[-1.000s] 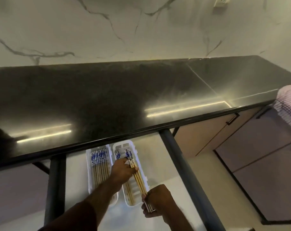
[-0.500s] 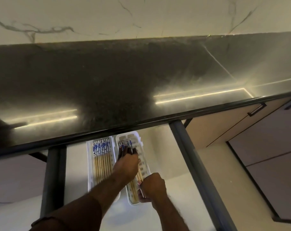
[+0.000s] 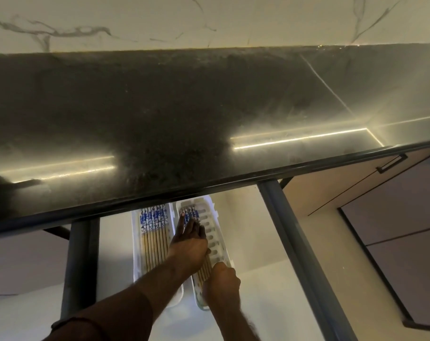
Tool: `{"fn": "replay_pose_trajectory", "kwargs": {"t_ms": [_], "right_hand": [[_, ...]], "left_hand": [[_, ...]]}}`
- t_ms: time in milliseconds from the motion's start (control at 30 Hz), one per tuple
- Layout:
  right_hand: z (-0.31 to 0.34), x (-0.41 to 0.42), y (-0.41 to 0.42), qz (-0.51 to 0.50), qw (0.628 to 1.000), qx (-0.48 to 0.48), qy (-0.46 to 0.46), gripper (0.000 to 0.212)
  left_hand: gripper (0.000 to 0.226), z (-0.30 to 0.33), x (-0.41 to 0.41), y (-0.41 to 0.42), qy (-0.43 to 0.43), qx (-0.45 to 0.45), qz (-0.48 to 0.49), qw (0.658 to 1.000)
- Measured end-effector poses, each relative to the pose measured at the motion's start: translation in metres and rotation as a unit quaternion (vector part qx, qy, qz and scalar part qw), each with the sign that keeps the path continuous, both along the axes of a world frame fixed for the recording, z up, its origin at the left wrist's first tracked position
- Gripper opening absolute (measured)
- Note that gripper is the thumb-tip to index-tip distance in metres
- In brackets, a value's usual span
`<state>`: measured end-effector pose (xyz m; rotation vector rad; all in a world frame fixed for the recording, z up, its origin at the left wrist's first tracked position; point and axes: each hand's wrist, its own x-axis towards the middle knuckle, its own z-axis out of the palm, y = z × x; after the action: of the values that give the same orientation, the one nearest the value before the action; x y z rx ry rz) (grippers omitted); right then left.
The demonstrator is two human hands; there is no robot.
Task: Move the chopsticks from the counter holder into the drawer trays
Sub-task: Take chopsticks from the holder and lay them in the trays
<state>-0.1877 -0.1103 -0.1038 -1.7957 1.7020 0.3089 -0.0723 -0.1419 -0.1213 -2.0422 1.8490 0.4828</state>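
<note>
Two white slotted trays lie side by side in the open drawer under the dark counter. The left tray (image 3: 136,244) holds several wooden chopsticks with blue-and-white patterned tops (image 3: 153,223). The right tray (image 3: 217,238) holds a smaller bunch of the same chopsticks (image 3: 192,215). My left hand (image 3: 188,244) lies flat over that bunch, fingers spread and pressing down on them. My right hand (image 3: 221,283) rests at the near end of the right tray, fingers curled at the chopsticks' thin ends (image 3: 204,270). The counter holder is out of view.
The black counter (image 3: 184,119) overhangs the far ends of both trays. Dark drawer rails stand at the left (image 3: 80,267) and right (image 3: 290,242). Cabinet fronts with a black handle (image 3: 391,163) are at the right. A marble wall runs behind.
My left hand went from gripping the bunch to lying flat on it in the right tray. My right hand lowered the thin ends into the tray. The camera tilted down.
</note>
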Motion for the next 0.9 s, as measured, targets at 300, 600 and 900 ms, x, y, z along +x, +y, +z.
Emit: {"fn": "replay_pose_trajectory", "kwargs": {"t_ms": [300,600,900], "right_hand": [[-0.006,0.003,0.006,0.033,0.998,-0.054,0.004,0.045],[0.004,-0.005,0.007,0.044,0.999,-0.009,-0.015,0.042],[0.051,-0.015,0.001,0.037,0.999,-0.020,-0.011,0.021]], "left_hand": [[0.076,0.000,-0.002,0.002,0.003,-0.010,0.003,1.000],[0.066,0.001,-0.005,0.000,0.013,-0.043,0.011,0.999],[0.058,0.038,-0.010,0.013,0.073,-0.134,0.007,0.988]]}}
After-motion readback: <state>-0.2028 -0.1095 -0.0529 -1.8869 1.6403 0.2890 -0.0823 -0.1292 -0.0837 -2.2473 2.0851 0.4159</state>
